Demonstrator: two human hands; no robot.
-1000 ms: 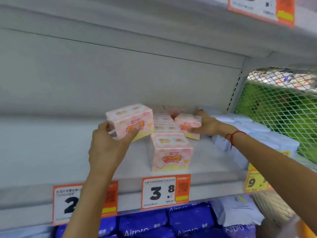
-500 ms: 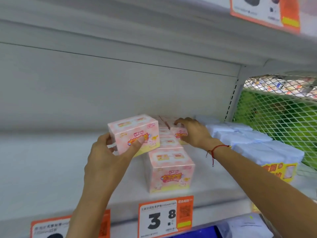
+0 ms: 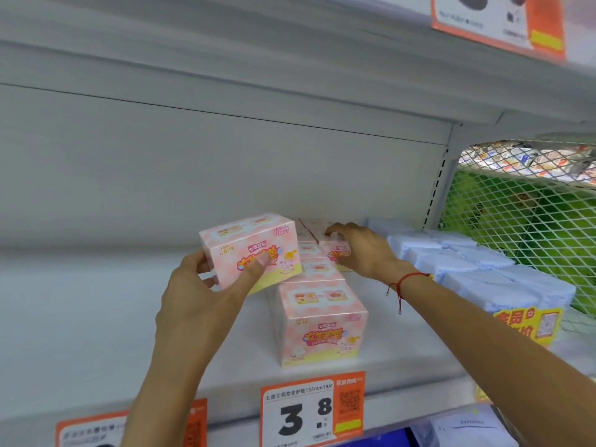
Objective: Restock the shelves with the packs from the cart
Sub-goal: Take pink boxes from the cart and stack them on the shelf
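With the left hand (image 3: pixel 206 298) gripping a pink pack (image 3: pixel 251 250) above the shelf (image 3: pixel 96 317) and the right hand (image 3: pixel 358 250) clasping another atop the pink row (image 3: pixel 319 321) toward the back edge, a careless set-down could probably topple the stack.

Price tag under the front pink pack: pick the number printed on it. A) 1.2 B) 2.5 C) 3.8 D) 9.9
C: the orange-edged price tag on the shelf edge, just below the front pink pack, shows a large 3 followed by a smaller 8.
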